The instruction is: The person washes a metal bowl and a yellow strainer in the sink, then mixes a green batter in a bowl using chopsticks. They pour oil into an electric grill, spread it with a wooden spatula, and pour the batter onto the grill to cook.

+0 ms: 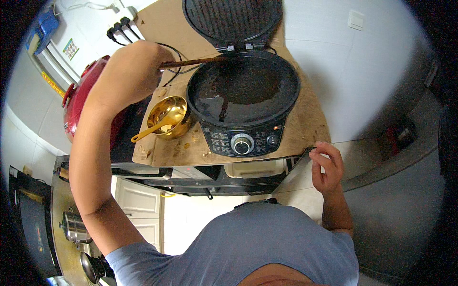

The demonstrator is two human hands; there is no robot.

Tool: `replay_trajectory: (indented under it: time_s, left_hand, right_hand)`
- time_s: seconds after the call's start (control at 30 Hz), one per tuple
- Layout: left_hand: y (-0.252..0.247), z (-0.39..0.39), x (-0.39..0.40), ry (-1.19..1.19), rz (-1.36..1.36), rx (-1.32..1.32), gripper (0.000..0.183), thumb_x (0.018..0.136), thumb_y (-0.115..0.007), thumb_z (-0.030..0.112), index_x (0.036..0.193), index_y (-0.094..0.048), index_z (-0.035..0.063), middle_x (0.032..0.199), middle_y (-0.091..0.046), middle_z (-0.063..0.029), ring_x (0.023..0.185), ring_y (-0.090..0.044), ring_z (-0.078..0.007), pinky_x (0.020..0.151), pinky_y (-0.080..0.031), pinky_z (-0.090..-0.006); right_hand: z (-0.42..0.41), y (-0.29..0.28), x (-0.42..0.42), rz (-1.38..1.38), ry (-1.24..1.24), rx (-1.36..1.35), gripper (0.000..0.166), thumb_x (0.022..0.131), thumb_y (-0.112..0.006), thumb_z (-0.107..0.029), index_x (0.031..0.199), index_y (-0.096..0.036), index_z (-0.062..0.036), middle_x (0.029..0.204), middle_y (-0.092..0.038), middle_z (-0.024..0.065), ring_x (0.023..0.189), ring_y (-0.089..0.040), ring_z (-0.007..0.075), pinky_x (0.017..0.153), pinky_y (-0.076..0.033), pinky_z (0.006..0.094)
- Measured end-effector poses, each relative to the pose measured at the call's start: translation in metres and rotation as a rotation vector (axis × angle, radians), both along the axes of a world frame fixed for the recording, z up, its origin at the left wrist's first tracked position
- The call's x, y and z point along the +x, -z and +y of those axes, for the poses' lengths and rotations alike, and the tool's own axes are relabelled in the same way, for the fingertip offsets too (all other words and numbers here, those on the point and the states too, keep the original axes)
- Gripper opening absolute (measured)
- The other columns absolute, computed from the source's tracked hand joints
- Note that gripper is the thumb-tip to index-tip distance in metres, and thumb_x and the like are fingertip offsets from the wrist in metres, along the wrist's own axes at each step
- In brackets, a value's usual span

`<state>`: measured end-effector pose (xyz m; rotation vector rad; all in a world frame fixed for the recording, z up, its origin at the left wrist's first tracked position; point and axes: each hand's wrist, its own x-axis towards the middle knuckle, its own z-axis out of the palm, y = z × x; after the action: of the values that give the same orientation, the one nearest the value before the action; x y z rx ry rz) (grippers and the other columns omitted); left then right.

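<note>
My left hand (150, 55) grips a pair of brown wooden chopsticks (189, 63), held close together; the fingers are hidden behind the hand and wrist. The chopsticks reach over the far left rim of a black electric griddle (243, 85), whose tips blend into the dark plate. A wet, oily film with darker patches covers the plate. Its ridged lid (234, 18) stands raised behind. Left of the griddle, a golden metal bowl (168, 114) holds a golden spoon (152, 131). My right hand (327, 168) is loosely curled by the front right corner of the cardboard (311, 125), with nothing visible in it.
Several black plugs (118, 28) sit in a white power strip, their cords trailing behind my left arm. A red pot (80, 93) stands to the left. Below the cardboard, an open shelf holds a cream tray (256, 168). A steel pot (75, 227) stands on a counter at lower left.
</note>
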<state>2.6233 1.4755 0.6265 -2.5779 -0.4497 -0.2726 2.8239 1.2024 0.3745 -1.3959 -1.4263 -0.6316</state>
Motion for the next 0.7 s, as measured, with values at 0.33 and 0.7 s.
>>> replay_trajectory:
  time_s: [0.33, 0.7]
  left_hand:
    - [-0.01, -0.033, -0.012, 0.307, -0.027, -0.172, 0.023, 0.07, -0.057, -0.002, 0.091, -0.064, 0.0041, 0.08, -0.062, -0.0157, 0.075, -0.06, -0.0312, 0.066, -0.048, -0.0344]
    - [-0.022, -0.061, -0.032, 0.233, -0.153, -0.264, 0.016, 0.065, -0.062, -0.004, 0.081, -0.06, -0.0022, 0.083, -0.055, -0.0106, 0.076, -0.057, -0.0215, 0.065, -0.046, -0.028]
  right_hand:
    - [-0.005, 0.002, 0.004, -0.012, 0.046, -0.01, 0.027, 0.068, -0.053, 0.006, 0.091, -0.061, -0.0054, 0.101, -0.056, 0.016, 0.073, -0.061, 0.022, 0.066, -0.05, 0.0328]
    - [0.076, -0.117, -0.034, -0.008, -0.133, -0.2, 0.055, 0.072, -0.064, -0.008, 0.123, -0.044, -0.0046, 0.121, -0.047, 0.0143, 0.096, -0.057, 0.027, 0.075, -0.05, 0.0337]
